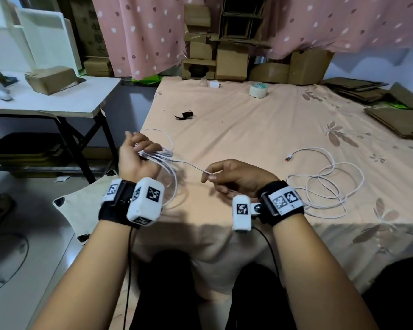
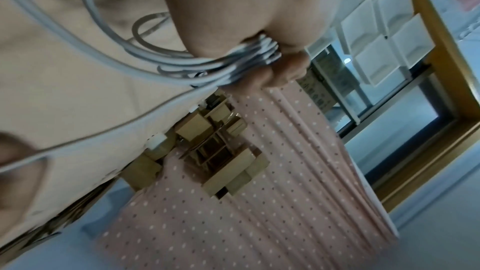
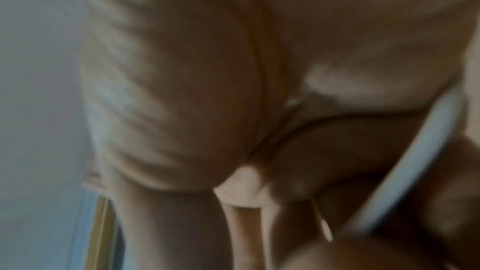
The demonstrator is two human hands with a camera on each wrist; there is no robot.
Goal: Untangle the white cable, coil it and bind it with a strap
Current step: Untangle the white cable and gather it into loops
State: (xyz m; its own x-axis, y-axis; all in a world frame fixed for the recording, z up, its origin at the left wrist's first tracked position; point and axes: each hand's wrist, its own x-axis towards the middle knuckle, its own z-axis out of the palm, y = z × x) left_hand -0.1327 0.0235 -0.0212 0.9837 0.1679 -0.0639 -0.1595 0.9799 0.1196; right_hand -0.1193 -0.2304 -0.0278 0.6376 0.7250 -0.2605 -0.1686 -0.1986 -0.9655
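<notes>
My left hand (image 1: pixel 141 152) is raised over the table's left edge and grips several gathered loops of the white cable (image 1: pixel 174 179); the left wrist view shows the bundle of cable (image 2: pixel 249 59) clamped between thumb and fingers. One strand runs right to my right hand (image 1: pixel 221 177), which pinches it between thumb and fingers. The remaining cable (image 1: pixel 324 186) lies in loose loops on the cloth at the right, ending in a USB plug (image 1: pixel 289 158). A black strap (image 1: pixel 185 115) lies further back on the cloth. The right wrist view is blurred, with a white cable (image 3: pixel 415 161) beside curled fingers.
The table carries a peach floral cloth (image 1: pixel 260 129). A roll of tape (image 1: pixel 258 90) and a white charger plug (image 1: pixel 215 84) sit near the far edge, cardboard boxes (image 1: pixel 229 60) behind them. Flattened cardboard (image 1: pixel 396 120) lies at the right. A white side table (image 1: pixel 57 101) stands left.
</notes>
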